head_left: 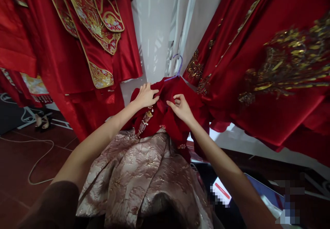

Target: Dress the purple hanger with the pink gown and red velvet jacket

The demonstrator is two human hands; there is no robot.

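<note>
A dark red velvet jacket (152, 127) hangs with a shiny pale pink brocade skirt (139, 170) below it. Its shoulders sit on a purple hanger (180, 67). At the left side of the neckline, my left hand (146, 96) is closed on the jacket's cloth. Across the neck opening, my right hand (182, 109) has its fingers curled and its thumb against the jacket's other front edge. A gold beaded tassel (145, 120) dangles beneath my left hand. The cloth hides part of both hands' fingertips.
Red embroidered garments (108, 43) hang at left, and a red gown (257, 119) with gold beading hangs at right. A white rack post (189, 22) stands behind. At lower right lies a lit screen (222, 191). A cable (38, 160) and shoes (42, 121) lie on the floor.
</note>
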